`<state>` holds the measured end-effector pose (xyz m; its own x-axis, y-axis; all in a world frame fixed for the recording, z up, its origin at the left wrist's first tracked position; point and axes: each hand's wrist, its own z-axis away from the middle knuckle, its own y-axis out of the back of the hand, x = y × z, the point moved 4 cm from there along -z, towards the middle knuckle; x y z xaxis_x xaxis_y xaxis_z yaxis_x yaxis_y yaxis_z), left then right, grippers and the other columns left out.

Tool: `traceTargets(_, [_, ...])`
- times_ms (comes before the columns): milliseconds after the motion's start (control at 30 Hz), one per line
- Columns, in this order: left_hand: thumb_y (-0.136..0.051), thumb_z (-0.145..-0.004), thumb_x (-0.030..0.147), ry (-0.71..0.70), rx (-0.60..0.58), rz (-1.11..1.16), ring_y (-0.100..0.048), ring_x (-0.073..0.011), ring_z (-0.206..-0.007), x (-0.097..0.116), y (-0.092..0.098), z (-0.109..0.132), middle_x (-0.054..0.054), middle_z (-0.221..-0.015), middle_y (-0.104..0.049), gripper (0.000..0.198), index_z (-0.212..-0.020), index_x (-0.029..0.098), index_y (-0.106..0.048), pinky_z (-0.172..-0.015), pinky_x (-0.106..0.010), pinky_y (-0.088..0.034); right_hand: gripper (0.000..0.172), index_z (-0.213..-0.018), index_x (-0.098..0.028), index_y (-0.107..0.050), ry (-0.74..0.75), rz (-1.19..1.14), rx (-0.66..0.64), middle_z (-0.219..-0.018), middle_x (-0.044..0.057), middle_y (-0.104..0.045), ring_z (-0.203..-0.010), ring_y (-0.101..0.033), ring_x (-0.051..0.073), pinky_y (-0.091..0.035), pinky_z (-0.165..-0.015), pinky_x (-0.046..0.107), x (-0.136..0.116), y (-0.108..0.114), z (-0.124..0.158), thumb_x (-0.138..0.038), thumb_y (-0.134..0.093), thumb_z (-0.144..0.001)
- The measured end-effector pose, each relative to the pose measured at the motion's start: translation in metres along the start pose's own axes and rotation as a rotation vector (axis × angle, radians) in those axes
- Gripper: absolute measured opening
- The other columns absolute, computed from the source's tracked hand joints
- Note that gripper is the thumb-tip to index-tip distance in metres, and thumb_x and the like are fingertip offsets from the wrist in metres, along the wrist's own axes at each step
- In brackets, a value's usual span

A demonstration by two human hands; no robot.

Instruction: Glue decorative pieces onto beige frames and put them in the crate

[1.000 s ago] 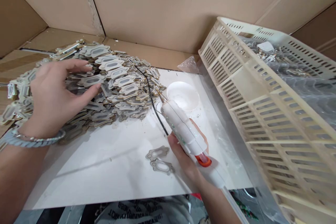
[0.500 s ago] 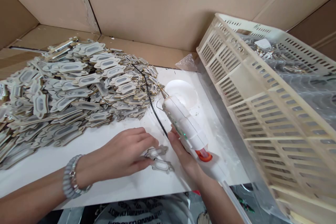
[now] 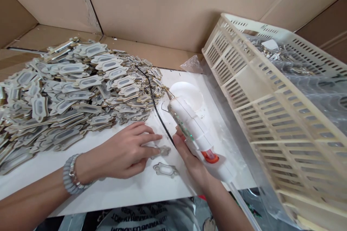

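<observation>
My left hand (image 3: 123, 153), the nearer, meets the upper plate (image 3: 164, 150) at its three o'clock, long axis roughly eight-to-two; whether it pinches, I cannot tell. Lower plate (image 3: 158, 168): four o'clock, untouched. My right hand (image 3: 193, 164) is wrapped round the glue gun (image 3: 189, 121).

Wht tbl (image 3: 132, 192): frame pile (image 3: 86, 83) L, bowl (image 3: 187, 94), 2 loose frames (image 3: 166, 174).
</observation>
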<state>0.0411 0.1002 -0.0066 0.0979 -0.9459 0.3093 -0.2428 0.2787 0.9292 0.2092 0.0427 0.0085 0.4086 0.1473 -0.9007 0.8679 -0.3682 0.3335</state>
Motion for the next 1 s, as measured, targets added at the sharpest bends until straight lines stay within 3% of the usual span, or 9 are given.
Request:
traceTargets(233, [-0.050,-0.096,0.025,0.017,0.122,-0.177,-0.065,-0.0245,-0.094,-0.015,0.007,0.004,-0.005,-0.113,-0.074,0.022,-0.102,0.022,-0.070,-0.087,-0.041,-0.050,0.021,-0.068,-0.025,-0.058,-0.032,0.014,-0.017,-0.081,0.004,-0.062,-0.072,-0.064,0.020,-0.058,-0.061,0.032,0.002,0.000,0.003,-0.034,-0.060,-0.087])
traceTargets(400, [-0.054,-0.098,0.038,0.063,0.153,-0.187,-0.070,-0.0211,-0.093,-0.020,0.004,0.007,-0.001,-0.102,-0.078,0.024,-0.109,0.023,-0.068,-0.096,-0.039,-0.048,0.019,-0.071,-0.024,-0.061,-0.024,-0.009,-0.012,-0.088,0.005,-0.064,-0.078,-0.065,0.020,-0.058,-0.068,0.033,0.004,-0.001,0.004,-0.034,-0.060,-0.088])
traceTargets(500, [-0.051,-0.099,0.032,0.077,0.177,-0.146,-0.071,-0.0180,-0.092,-0.019,0.002,0.007,0.001,-0.100,-0.078,0.021,-0.110,0.024,-0.068,-0.101,-0.038,-0.047,0.018,-0.069,-0.024,-0.058,-0.031,0.000,-0.025,-0.084,0.004,-0.063,-0.074,-0.064,0.019,-0.057,-0.067,0.031,0.002,-0.001,0.001,-0.031,-0.058,-0.086])
traceTargets(633, [-0.049,-0.098,0.021,0.067,0.238,-0.118,-0.073,-0.0163,-0.087,-0.018,0.003,0.006,-0.001,-0.098,-0.078,0.023,-0.105,0.022,-0.071,-0.088,-0.031,-0.055,0.023,-0.064,-0.023,-0.052,-0.073,-0.011,-0.060,-0.076,0.003,-0.061,-0.068,-0.061,0.017,-0.055,-0.063,0.029,0.001,-0.002,-0.001,-0.030,-0.059,-0.084])
traceTargets(767, [-0.057,-0.094,0.019,0.087,0.396,-0.199,-0.073,-0.0147,-0.080,-0.021,0.020,0.010,-0.002,-0.093,-0.078,0.014,-0.095,0.020,-0.071,-0.073,-0.025,-0.060,0.019,-0.068,-0.023,-0.055,-0.094,-0.076,-0.059,-0.081,0.003,-0.063,-0.070,-0.062,0.017,-0.052,-0.062,0.029,0.004,-0.004,0.003,-0.031,-0.060,-0.085])
traceTargets(1000, [-0.072,-0.083,0.013,0.129,0.622,-0.492,-0.074,-0.0177,-0.077,-0.024,0.061,0.025,-0.005,-0.088,-0.077,0.013,-0.094,0.018,-0.069,-0.071,-0.030,-0.063,0.014,-0.075,-0.022,-0.054,-0.077,-0.029,-0.103,-0.084,0.000,-0.061,-0.064,-0.056,0.013,-0.044,-0.056,0.025,0.005,-0.007,0.008,-0.018,-0.063,-0.084])
